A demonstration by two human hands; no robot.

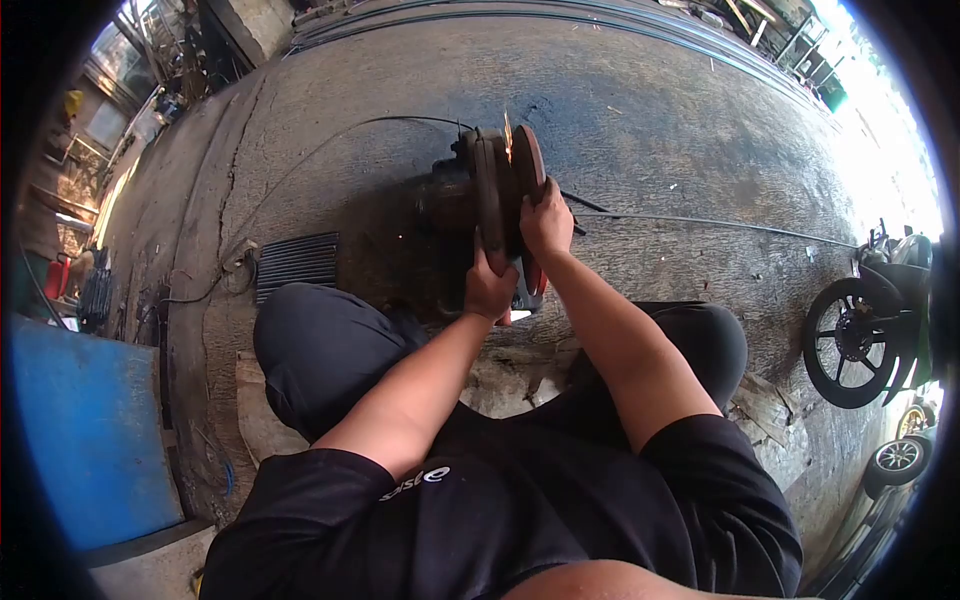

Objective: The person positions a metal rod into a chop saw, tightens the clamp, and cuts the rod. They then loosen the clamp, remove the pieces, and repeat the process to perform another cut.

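Note:
A dark grinding machine (445,198) sits on the floor in front of me, with a narrow rounded wheel or guard (487,190) on its right side. Sparks (507,135) rise between this part and a reddish-brown disc (533,160) standing on edge. My right hand (547,222) is closed on the disc's right side. Lower and closer to me, my left hand (490,288) is closed at the bottom of the rounded part. What its fingers hold is hidden. A bright, pale piece (520,315) shows just beside it.
A dark ribbed panel (298,262) lies left of the machine. Cables (700,217) run across the floor on both sides. A blue panel (90,430) stands at left, a motorcycle (860,330) at right. Long bars (450,22) lie at the back. Flattened cardboard (262,410) is under me.

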